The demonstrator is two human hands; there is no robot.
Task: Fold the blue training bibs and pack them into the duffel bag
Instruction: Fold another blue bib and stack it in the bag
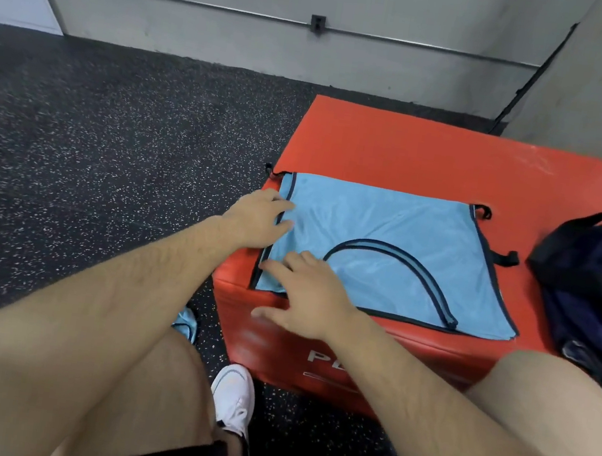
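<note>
The left hand (258, 222) lies palm down on the far left edge of the blue bib (399, 225), fingers loosely extended across the dark trim and gripping nothing that can be seen. The right hand (307, 297) rests just nearer on the bib's near left corner, fingers spread and flat, thumb out over the front edge; it too is unclenched and holds nothing. The two hands sit close together but do not touch. The bib is spread flat on the near half of a red padded worktop (417, 147), its left edge flush with the worktop's left side. A dark-edged curved opening (399, 258) arcs across its middle, and short black ties (506, 256) stick out at its right side and far corners. To the right, on the worktop's edge, slumps the navy duffel bag (589, 296), apart from the bib, with pale blue and white fabric showing at its right. White lettering (324, 357) marks the worktop's front face. Below the left forearm, a second piece of light blue fabric (185, 323) lies on the speckled black floor (113, 126), near a white shoe (235, 399). A grey wall (240, 40) runs behind.
</note>
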